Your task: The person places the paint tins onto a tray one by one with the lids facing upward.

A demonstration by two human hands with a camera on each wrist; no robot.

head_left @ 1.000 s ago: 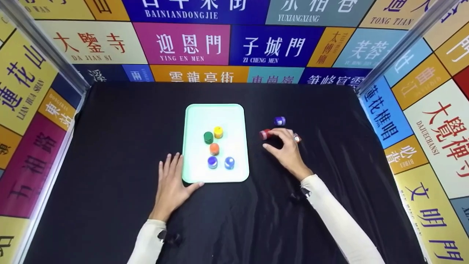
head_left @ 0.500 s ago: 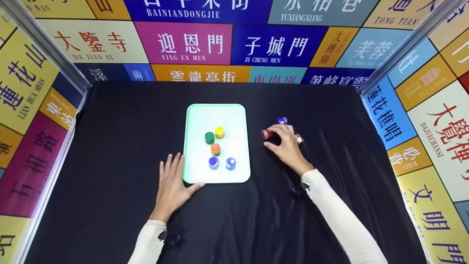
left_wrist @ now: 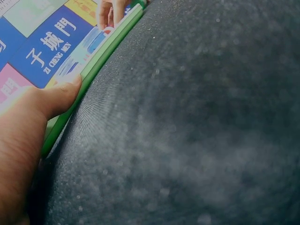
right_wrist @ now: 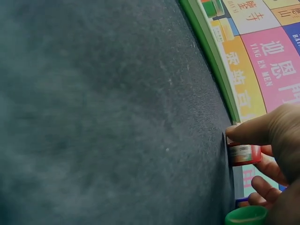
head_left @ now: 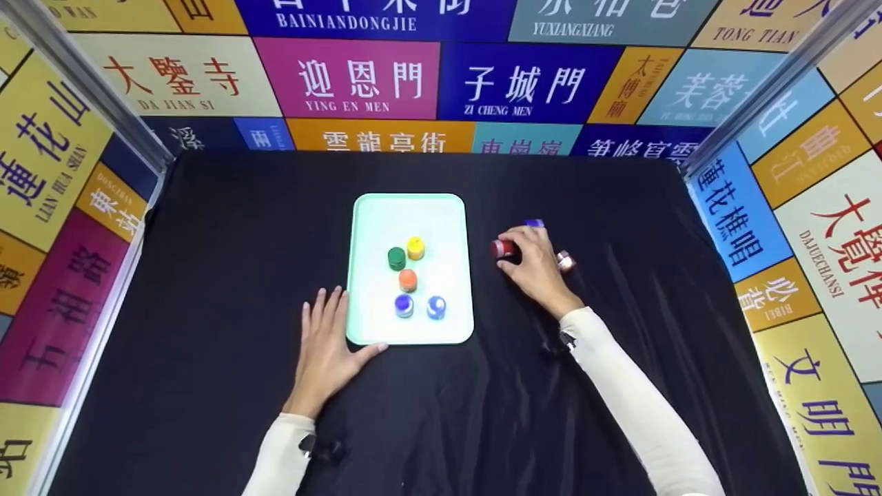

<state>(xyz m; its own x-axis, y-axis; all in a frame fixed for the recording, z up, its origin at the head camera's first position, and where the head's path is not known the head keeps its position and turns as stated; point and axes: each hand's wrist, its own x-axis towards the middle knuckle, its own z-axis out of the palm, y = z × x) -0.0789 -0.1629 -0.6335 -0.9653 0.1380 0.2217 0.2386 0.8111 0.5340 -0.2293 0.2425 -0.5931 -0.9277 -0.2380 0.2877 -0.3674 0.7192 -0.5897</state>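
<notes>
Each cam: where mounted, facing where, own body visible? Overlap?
Head: on head, facing forward, down at a green rectangular tray on black fabric; left hand, right hand, cream sleeves show.
Left wrist: worn there, facing across fabric along tray's edge; parts of both hands show.
Right wrist: worn there, facing across fabric toward a small red cylindrical jar; right hand partly shows.
Head and right wrist share the jar.

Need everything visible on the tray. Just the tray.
The tray is a plastic-looking rectangle with rounded corners and a raised rim, pale mint in the head view, deeper green at the edge in both wrist views. It lies flat on the black cloth, long sides running away from the person. It bears a green jar, yellow jar, orange jar, purple jar and blue jar. The left hand is at its near-left corner: thumb at the near rim, fingers at the left.
</notes>
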